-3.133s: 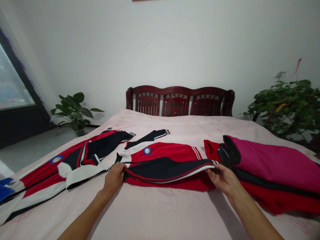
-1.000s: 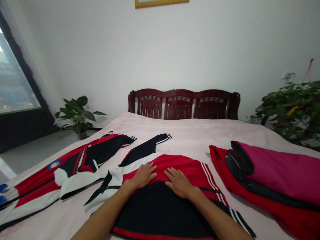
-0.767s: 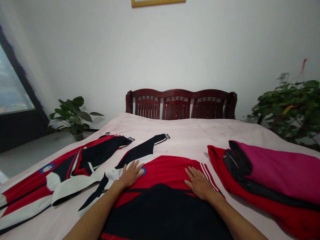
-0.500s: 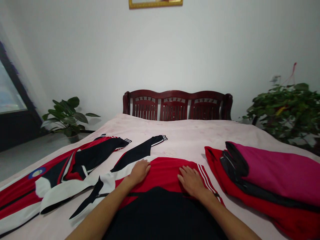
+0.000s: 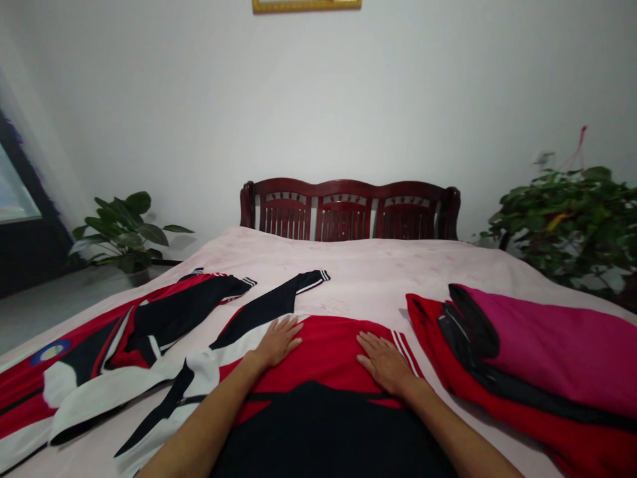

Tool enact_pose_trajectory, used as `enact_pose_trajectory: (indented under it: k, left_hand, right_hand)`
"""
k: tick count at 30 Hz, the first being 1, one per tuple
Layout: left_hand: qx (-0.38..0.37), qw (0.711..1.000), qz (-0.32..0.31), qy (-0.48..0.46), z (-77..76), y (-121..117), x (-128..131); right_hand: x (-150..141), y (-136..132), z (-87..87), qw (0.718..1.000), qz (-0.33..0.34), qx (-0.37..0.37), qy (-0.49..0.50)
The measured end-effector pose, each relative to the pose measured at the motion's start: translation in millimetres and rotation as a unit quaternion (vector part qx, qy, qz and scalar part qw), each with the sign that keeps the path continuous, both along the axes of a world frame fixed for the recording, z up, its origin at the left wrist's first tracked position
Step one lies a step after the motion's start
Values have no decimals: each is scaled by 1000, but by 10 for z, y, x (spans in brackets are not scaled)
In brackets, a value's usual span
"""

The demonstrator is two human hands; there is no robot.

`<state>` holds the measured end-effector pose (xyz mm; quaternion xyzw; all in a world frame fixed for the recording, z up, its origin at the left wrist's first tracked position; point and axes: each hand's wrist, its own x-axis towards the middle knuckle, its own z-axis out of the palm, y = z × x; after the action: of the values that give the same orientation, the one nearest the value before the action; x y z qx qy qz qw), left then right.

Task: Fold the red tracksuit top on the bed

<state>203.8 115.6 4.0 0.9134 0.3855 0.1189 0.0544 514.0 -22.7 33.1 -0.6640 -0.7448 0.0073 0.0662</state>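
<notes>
A red, white and navy track jacket [image 5: 331, 338] lies spread on the bed in front of me, one navy sleeve [image 5: 271, 299] stretched toward the headboard. My left hand [image 5: 279, 340] rests flat on its red cloth near the white band, fingers spread. On the same red cloth, close to the white stripes at the right, my right hand [image 5: 385, 360] lies palm down with its fingers out. Neither hand grips the cloth. My dark clothing covers the jacket's near part. Left of it lies a similar jacket [image 5: 169, 318] with a round blue badge.
Folded red, dark and magenta clothes [image 5: 557, 338] are piled on the right of the pink bedsheet [image 5: 368, 265]. A dark wooden headboard [image 5: 343, 206] stands at the back. Potted plants flank the bed, one at the left [image 5: 127, 229] and one at the right [image 5: 572, 226].
The fingers of my left hand have spread wider on the red cloth. My right hand has shifted only slightly. The view has moved a little.
</notes>
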Motion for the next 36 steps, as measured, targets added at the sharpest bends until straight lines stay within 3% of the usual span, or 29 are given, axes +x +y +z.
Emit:
enact_pose_trajectory:
  k: [6, 9, 15, 24, 28, 32, 34, 36]
  left_hand:
    - [55, 994, 74, -57, 121, 195, -305]
    - [79, 991, 82, -66, 223, 287, -365]
    - [84, 995, 53, -33, 292, 421, -156]
    - [55, 997, 48, 34, 280, 545, 155]
    - [73, 996, 30, 32, 469, 455, 145]
    - [103, 994, 0, 19, 643, 137, -41]
    - [116, 993, -27, 20, 620, -89, -159]
    - [106, 992, -65, 29, 530, -307, -256]
  right_hand:
    - [12, 209, 258, 992, -102, 68, -2]
    - [24, 422, 335, 991, -111, 75, -12]
    - [7, 737, 305, 995, -88, 9, -42]
    - [7, 819, 280, 995, -70, -39, -63]
    - [-59, 681, 364, 997, -52, 7, -64]
    - [-37, 298, 367, 995, 4, 77, -59]
    - [18, 81, 343, 993, 57, 87, -48]
    - [61, -93, 361, 994, 92, 44, -30]
